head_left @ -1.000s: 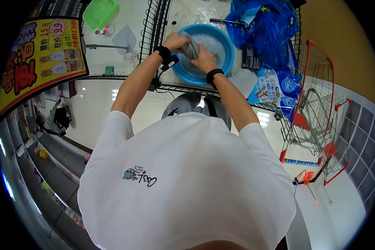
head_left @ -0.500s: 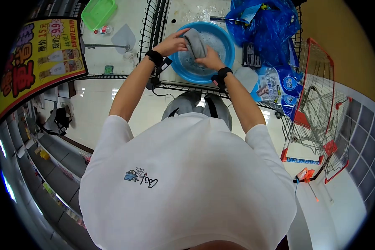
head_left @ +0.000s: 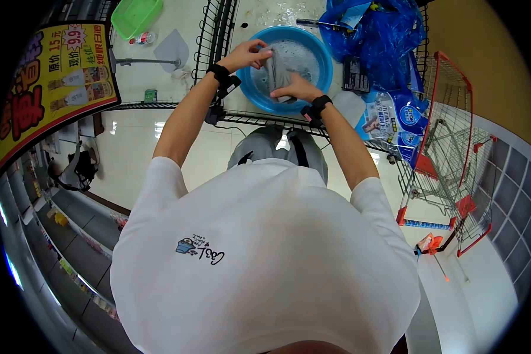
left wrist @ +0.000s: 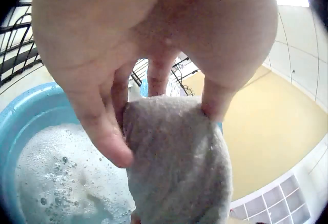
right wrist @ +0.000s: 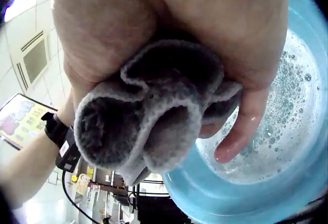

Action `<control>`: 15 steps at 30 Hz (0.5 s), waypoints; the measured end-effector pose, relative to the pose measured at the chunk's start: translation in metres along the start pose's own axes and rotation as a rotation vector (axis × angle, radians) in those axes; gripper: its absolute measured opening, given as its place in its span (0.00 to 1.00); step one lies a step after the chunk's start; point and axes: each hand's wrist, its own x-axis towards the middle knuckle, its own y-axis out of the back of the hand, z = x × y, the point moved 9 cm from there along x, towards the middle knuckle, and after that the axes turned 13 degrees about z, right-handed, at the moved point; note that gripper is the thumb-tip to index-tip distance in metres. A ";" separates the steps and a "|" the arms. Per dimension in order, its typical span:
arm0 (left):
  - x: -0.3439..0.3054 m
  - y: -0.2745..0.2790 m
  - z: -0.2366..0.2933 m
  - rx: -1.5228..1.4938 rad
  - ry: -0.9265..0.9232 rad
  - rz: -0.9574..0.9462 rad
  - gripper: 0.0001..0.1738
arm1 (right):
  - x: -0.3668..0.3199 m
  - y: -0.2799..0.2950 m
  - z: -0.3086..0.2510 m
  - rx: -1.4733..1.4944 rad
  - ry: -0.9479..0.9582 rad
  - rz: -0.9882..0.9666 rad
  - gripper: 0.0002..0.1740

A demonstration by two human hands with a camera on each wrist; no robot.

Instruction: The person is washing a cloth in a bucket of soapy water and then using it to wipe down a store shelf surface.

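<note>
A folded grey cloth (head_left: 275,69) is held up between both hands over the blue basin (head_left: 328,71). My left hand (head_left: 248,55) pinches its upper end; in the left wrist view the thumb and fingers lie at the top edge of the cloth (left wrist: 177,157). Lower down, my right hand (head_left: 301,90) grips the other end, where the right wrist view shows bunched, looped folds of the cloth (right wrist: 169,126) under the palm. Foamy water (left wrist: 72,172) with bubbles fills the basin below.
Right of the basin lie a blue plastic bag (head_left: 389,53), a dark box (head_left: 355,75) and a blue-white package (head_left: 392,121). A wire rack (head_left: 209,44) borders the left. Beyond it are a green tray (head_left: 137,17) and a bottle (head_left: 143,38). Shopping carts (head_left: 448,153) stand at right.
The hands have moved apart from gathering the cloth close together. The left hand shifted to the cloth's upper end, and the cloth tipped and was turned between the hands.
</note>
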 end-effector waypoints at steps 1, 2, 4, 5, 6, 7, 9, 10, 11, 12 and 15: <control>0.006 -0.002 -0.011 -0.001 -0.002 0.000 0.36 | 0.002 0.003 0.001 -0.058 0.011 0.043 0.42; 0.014 0.000 -0.021 0.102 -0.037 0.062 0.36 | 0.003 0.005 0.001 -0.115 0.021 0.085 0.44; 0.014 0.003 -0.017 0.205 -0.074 0.124 0.37 | 0.008 0.008 0.006 -0.189 0.059 0.119 0.46; 0.014 0.002 -0.021 0.273 -0.032 0.131 0.35 | 0.011 0.012 0.006 -0.263 0.095 0.152 0.48; 0.013 0.002 -0.025 0.341 0.011 0.138 0.33 | 0.012 0.012 0.006 -0.263 0.094 0.153 0.48; 0.012 0.000 -0.024 0.341 0.010 0.137 0.33 | 0.013 0.017 0.007 -0.398 0.092 0.203 0.49; 0.010 -0.001 -0.036 0.309 0.139 0.160 0.35 | 0.011 0.021 0.003 -0.533 0.089 0.253 0.49; 0.011 -0.003 -0.038 0.309 0.138 0.159 0.35 | 0.008 0.023 -0.001 -0.621 0.070 0.273 0.47; 0.010 -0.003 -0.044 0.299 0.175 0.166 0.36 | 0.006 0.024 -0.004 -0.709 0.051 0.294 0.45; 0.010 -0.004 -0.050 0.288 0.212 0.173 0.36 | 0.005 0.023 -0.008 -0.709 0.051 0.294 0.45; 0.009 -0.010 -0.063 0.241 0.287 0.184 0.37 | 0.002 0.024 -0.009 -0.923 -0.041 0.308 0.40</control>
